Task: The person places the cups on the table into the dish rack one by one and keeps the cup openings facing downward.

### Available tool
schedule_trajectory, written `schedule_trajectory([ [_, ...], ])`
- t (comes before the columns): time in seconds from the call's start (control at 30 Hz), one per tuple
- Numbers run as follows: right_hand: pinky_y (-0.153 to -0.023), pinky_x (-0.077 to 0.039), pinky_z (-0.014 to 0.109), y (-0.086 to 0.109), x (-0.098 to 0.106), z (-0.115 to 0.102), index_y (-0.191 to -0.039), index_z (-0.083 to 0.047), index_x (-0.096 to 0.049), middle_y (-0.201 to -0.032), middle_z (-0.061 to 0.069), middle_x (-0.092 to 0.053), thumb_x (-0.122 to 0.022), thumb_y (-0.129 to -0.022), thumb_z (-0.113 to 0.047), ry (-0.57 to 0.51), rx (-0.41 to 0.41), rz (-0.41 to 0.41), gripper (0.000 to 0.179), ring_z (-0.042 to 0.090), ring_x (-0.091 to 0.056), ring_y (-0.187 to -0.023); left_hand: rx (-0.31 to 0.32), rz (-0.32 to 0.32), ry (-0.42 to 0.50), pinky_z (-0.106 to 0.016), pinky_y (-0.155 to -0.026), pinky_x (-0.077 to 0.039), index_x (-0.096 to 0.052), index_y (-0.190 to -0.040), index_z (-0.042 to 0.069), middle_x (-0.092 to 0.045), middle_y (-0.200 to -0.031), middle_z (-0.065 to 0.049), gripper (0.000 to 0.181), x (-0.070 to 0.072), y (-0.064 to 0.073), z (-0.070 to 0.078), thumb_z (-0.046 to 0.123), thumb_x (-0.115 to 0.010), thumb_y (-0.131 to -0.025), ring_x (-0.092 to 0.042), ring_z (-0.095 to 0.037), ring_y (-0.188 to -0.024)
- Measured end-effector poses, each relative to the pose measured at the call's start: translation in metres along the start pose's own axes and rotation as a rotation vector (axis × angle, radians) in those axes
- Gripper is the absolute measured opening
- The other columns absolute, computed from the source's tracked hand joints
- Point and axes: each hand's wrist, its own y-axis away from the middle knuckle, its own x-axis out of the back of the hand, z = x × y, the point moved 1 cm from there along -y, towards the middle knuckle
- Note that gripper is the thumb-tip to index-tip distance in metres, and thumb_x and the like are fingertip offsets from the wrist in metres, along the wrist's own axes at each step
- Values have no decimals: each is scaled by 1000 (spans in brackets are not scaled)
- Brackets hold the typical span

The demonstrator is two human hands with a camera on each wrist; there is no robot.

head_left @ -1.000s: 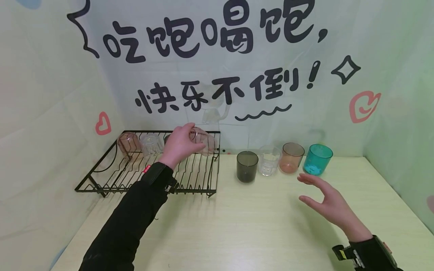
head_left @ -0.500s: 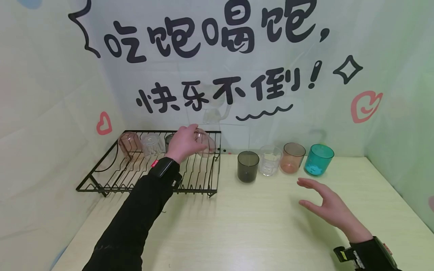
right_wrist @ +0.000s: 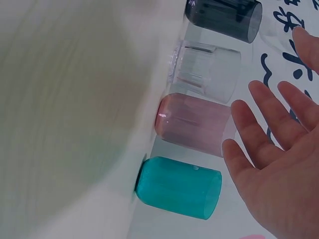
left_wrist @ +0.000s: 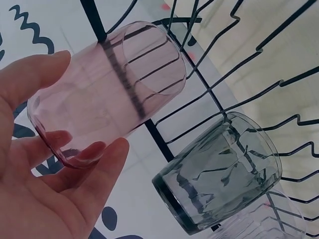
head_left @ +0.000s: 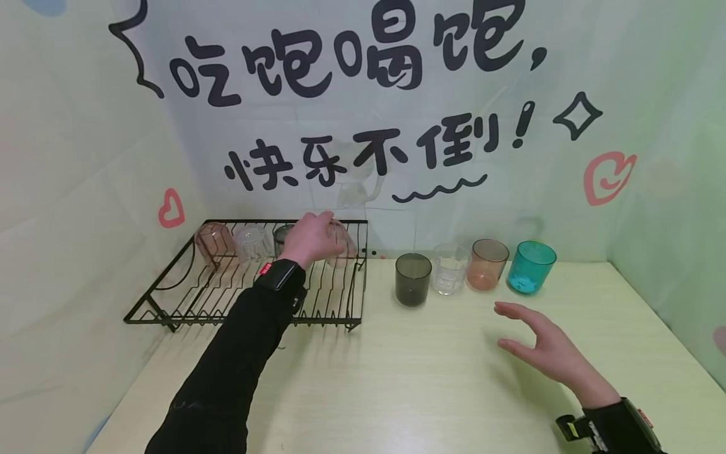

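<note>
My left hand (head_left: 311,241) is over the right end of the black wire dish rack (head_left: 363,277). It holds a pale pink glass (left_wrist: 99,89) near its base, thumb on one side and fingers on the other. The glass is bottom up, its mouth against the rack's wires. Beside it on the rack stands an upturned grey glass (left_wrist: 219,174), partly hidden by the hand in the head view. My right hand (head_left: 553,347) hovers above the table, fingers extended and thumb apart, holding nothing. Nearest it are a teal glass (head_left: 532,267) and an amber-pink glass (head_left: 488,265).
Upturned on the rack's left are a pinkish glass (head_left: 215,241) and a clear glass (head_left: 253,244). On the table (head_left: 397,378), a dark grey glass (head_left: 413,280) and a clear glass (head_left: 450,270) continue the upright row. A printed cloth (head_left: 317,113) hangs behind.
My left hand has shifted slightly right and down with the pink glass, which sits lower against the rack. My right hand has barely moved.
</note>
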Motion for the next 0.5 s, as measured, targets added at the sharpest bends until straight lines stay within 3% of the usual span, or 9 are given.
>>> schedule_trajectory([
  [0.5, -92, -36, 42, 2, -1, 1, -130, -24, -43, -123, -1, -53, -67, -78, -30, 6, -21, -14, 58, 17, -46, -112, 8, -17, -21, -42, -77, -43, -44, -123, 13, -52, -106, -10, 57, -15, -8, -5, 39, -61, -74, -50, -28, -97],
])
